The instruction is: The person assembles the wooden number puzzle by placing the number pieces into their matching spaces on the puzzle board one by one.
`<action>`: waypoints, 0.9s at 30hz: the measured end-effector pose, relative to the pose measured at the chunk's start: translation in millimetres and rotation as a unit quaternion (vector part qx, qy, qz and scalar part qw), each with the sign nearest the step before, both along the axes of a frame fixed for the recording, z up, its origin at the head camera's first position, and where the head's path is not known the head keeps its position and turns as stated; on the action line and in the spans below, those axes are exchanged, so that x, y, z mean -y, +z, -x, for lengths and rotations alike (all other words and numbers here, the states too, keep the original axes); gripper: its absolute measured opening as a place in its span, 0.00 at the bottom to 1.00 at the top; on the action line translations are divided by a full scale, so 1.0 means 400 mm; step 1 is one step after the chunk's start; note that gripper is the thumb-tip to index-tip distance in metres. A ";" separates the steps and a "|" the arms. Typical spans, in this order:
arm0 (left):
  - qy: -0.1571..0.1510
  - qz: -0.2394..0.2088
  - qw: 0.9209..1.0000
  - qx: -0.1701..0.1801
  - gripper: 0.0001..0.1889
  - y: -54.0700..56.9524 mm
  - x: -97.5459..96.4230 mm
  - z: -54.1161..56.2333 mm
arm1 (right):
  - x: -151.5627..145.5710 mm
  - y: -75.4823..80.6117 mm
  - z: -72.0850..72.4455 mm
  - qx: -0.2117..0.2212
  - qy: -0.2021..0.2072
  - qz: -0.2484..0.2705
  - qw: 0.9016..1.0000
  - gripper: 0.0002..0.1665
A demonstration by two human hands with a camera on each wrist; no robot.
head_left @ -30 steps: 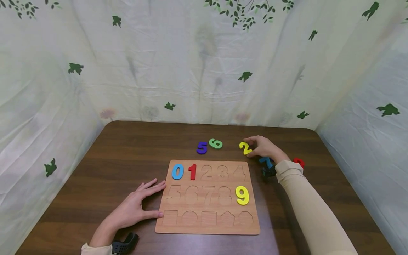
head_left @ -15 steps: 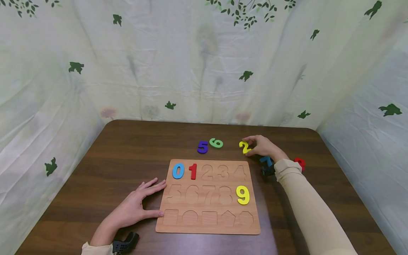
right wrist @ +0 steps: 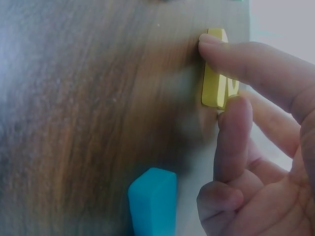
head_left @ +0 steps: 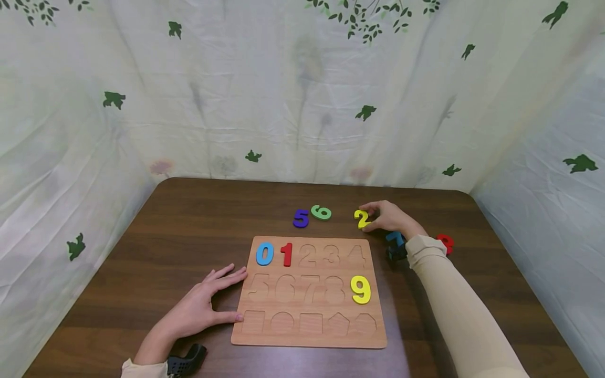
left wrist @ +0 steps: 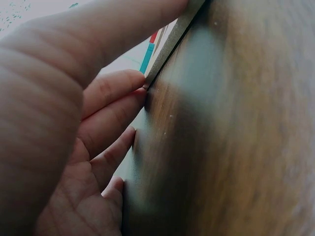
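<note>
At the back right of the table, my right hand (head_left: 392, 218) pinches a yellow number 2 (head_left: 361, 219) between thumb and fingers; the right wrist view shows the thumb on one side of this yellow piece (right wrist: 212, 83). My left hand (head_left: 200, 304) lies with spread fingers against the left edge of a wooden number board (head_left: 309, 333), thumb and fingertips touching it. The board bears a blue 0 (head_left: 264, 254), a red 1 (head_left: 286, 254) and a yellow 9 (head_left: 361, 290) among outlined places. In the left wrist view, the left fingers (left wrist: 115, 91) meet the board's edge.
A purple 5 (head_left: 300, 218) and a green 6 (head_left: 321, 212) lie behind the board. Near the right wrist is a blue 7 (head_left: 395, 239), partly hidden by a black wrist device (head_left: 397, 252). A red number (head_left: 445, 243), partly covered by the sleeve, lies further right.
The yellow 2 has shifted slightly left and turned a little in my right hand's pinch. My left hand stays at the board's edge.
</note>
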State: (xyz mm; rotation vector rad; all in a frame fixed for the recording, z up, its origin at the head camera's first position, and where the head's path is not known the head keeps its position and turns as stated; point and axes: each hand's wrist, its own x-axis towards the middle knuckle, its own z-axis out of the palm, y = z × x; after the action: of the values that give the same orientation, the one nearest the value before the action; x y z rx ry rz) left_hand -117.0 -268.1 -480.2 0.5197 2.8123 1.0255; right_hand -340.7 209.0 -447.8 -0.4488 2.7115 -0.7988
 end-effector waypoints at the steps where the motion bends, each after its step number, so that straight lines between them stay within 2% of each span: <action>1: 0.001 0.000 1.000 0.001 0.48 0.000 0.000 0.000 | 0.000 -0.001 0.001 0.000 -0.001 0.000 1.000 0.40; 18: 0.002 -0.002 1.000 0.002 0.48 0.001 0.000 -0.005 | 0.003 -0.013 -0.006 -0.015 -0.011 0.002 1.000 0.38; 27: 0.003 0.003 1.000 0.002 0.48 -0.001 0.000 -0.001 | 0.029 0.010 -0.018 -0.031 -0.017 -0.002 0.999 0.40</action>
State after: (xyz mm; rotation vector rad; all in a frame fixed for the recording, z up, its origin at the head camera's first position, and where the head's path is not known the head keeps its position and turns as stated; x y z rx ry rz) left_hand -116.7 -268.2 -480.4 0.5097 2.8142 1.0190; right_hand -333.7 197.4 -443.8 -0.4339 2.7855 -0.8001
